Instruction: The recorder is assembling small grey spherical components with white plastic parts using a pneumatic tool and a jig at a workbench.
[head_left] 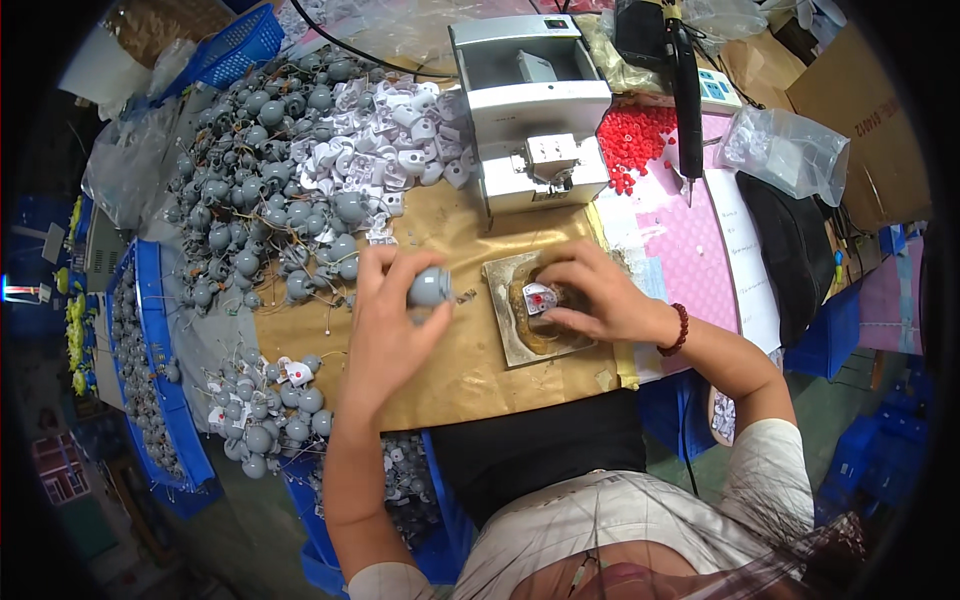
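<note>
Left hand pinches a grey round part over the middle of the bench, just left of the metal fixture plate. Right hand fingers closed on a small white-and-red piece seated in that fixture, near the front edge. Grey parts pile at back left.

Brown-papered workbench carries grey round parts, white parts, red beads.

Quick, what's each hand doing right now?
Left hand: shut on a grey round part.
Right hand: fingers pressing a small white piece in the metal fixture.
</note>
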